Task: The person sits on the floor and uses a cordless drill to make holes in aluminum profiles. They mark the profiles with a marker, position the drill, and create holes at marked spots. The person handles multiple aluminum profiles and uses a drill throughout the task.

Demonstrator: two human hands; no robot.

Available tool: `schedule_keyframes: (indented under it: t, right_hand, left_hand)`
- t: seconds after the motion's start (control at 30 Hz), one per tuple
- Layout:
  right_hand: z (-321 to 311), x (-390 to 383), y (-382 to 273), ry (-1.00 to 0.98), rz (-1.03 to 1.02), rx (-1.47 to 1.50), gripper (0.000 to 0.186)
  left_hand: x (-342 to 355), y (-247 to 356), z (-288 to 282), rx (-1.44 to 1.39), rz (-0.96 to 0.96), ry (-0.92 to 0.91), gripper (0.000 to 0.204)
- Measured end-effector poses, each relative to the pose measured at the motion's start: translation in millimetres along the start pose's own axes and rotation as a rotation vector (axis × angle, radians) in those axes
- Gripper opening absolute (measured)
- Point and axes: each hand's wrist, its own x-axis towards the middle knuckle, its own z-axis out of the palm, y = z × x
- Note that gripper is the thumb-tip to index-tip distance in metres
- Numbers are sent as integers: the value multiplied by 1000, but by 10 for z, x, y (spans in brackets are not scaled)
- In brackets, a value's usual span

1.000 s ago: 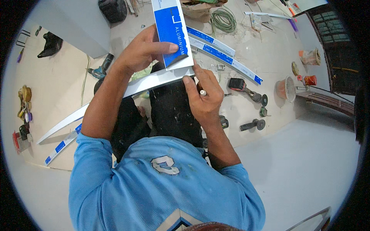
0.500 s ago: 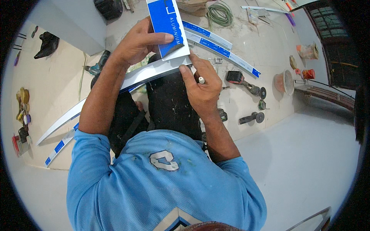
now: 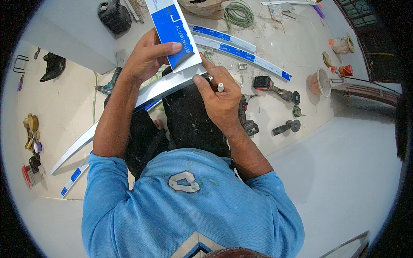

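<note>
My left hand (image 3: 150,56) is closed on an upright blue-and-white aluminium piece (image 3: 161,19), thumb across its blue film, which curls at the lower corner. The piece's lower end rests against a long white profile (image 3: 150,92) lying crosswise over my thighs and reaching down to the left. My right hand (image 3: 219,96) is closed round a slim white marker (image 3: 220,87), with thumb and index finger at the profile's right end, where it meets the upright piece.
Blue-filmed strips (image 3: 234,51) lie ahead. On the right are cordless grinders (image 3: 279,92), a drill (image 3: 243,112) and buckets (image 3: 318,84); on the left another drill (image 3: 109,84) and small tools (image 3: 32,142). A cable coil (image 3: 238,15) and pillar (image 3: 77,34) are farther ahead.
Both hands and the two held pieces have shifted a little to the left in the view. The grip looks the same, and more of the drill beside my right hand shows now.
</note>
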Motion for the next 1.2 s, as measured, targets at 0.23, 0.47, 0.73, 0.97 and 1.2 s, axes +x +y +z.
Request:
schedule_keyframes:
  t: [0.23, 0.47, 0.73, 0.97, 1.2]
  right_hand:
    - [5, -29, -90, 25, 219, 147, 46]
    - [34, -10, -59, 56, 228, 177, 45]
    - [-21, -13, -25, 31, 73, 99, 45]
    - [8, -18, -45, 56, 140, 166, 50]
    - [-17, -13, -83, 37, 156, 151, 46]
  left_hand:
    - [-21, 14, 27, -40, -25, 41, 64]
    - [7, 42, -4, -25, -19, 35, 60]
    - [-35, 35, 36, -51, -63, 91, 61]
    - [-14, 39, 41, -105, -30, 80, 58]
    - [-19, 63, 38, -100, -48, 79, 59]
